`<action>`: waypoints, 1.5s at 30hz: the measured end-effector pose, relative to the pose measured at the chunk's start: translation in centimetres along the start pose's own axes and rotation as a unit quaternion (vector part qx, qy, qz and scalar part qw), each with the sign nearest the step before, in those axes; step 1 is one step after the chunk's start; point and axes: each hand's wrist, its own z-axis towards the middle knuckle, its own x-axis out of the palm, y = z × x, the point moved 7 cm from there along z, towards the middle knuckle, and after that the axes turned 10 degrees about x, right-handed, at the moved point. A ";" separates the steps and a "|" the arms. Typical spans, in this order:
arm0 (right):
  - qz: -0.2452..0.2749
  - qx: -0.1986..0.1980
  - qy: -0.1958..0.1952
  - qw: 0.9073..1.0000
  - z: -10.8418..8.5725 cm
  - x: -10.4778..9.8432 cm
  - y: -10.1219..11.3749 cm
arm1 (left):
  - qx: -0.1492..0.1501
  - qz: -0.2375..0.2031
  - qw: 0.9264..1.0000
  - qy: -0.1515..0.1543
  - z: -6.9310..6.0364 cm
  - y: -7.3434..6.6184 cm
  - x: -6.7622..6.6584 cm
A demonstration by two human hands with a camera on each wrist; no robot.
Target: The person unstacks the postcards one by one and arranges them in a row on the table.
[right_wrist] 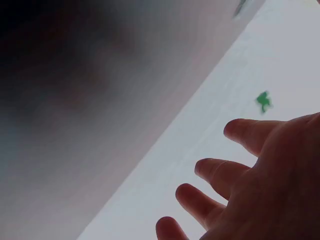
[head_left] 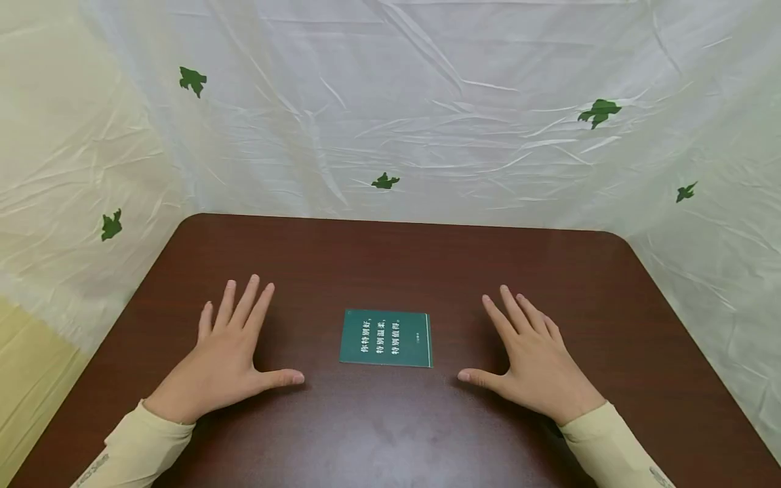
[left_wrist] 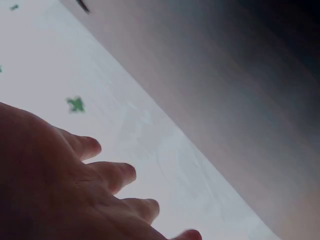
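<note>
A dark green booklet or card (head_left: 386, 339) with white printed characters lies flat near the middle of the brown table (head_left: 390, 264). To its left, my left hand (head_left: 226, 362) is spread palm down with the thumb pointing toward it. My right hand (head_left: 531, 362) mirrors this on the other side, fingers apart. Neither hand touches the green piece, and both hold nothing. In the left wrist view the left hand (left_wrist: 75, 190) shows its palm side and extended fingers. The right wrist view has the right hand (right_wrist: 260, 185) likewise, fingers extended.
Behind and beside the table hangs wrinkled white sheeting (head_left: 366, 88) with several green leaf-shaped patches, one of them a patch (head_left: 386, 181) above the far table edge. A yellowish area of sheeting (head_left: 36, 393) is at the left. The table has rounded far corners.
</note>
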 end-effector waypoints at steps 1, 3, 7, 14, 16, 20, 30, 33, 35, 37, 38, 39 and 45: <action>0.003 -0.005 0.006 1.000 0.2 -0.1 0.6 | 0.011 0.001 1.000 0.000 0.3 -0.6 0.1; 0.006 -0.017 0.017 1.000 0.5 -0.2 1.7 | 0.036 0.004 0.999 0.000 1.0 -1.8 0.2; 0.010 -0.043 0.032 0.998 1.4 0.1 4.1 | 0.077 0.013 0.997 0.011 2.6 -4.2 0.8; 0.033 -0.082 0.078 0.993 3.5 1.4 8.5 | 0.098 -0.022 0.993 0.059 5.9 -7.1 1.9; 0.034 -0.086 0.088 0.992 3.9 1.7 9.4 | 0.096 -0.037 0.992 0.068 6.9 -7.7 2.2; 0.029 -0.082 0.101 0.991 4.2 1.9 10.1 | 0.094 -0.055 0.991 0.082 8.5 -8.9 2.5; 0.037 -0.079 0.115 0.989 4.0 2.2 10.5 | 0.097 -0.062 0.986 0.123 9.6 -10.9 2.9; 0.045 -0.087 0.117 0.988 4.0 2.3 10.6 | 0.095 -0.055 0.986 0.122 9.3 -10.6 3.1; 0.049 -0.091 0.116 0.988 4.0 2.3 10.7 | 0.097 -0.057 0.986 0.123 9.2 -10.6 3.2; 0.052 -0.095 0.116 0.987 4.0 2.3 10.8 | 0.104 -0.058 0.985 0.124 9.2 -10.6 3.2; 0.054 -0.098 0.116 0.987 3.9 2.2 10.8 | 0.107 -0.059 0.985 0.124 9.2 -10.6 3.3; 0.054 -0.101 0.115 0.987 3.9 2.2 10.9 | 0.110 -0.059 0.984 0.125 9.2 -10.6 3.3; 0.058 -0.111 0.119 0.985 4.0 2.3 11.1 | 0.121 -0.051 0.984 0.124 9.1 -10.3 3.4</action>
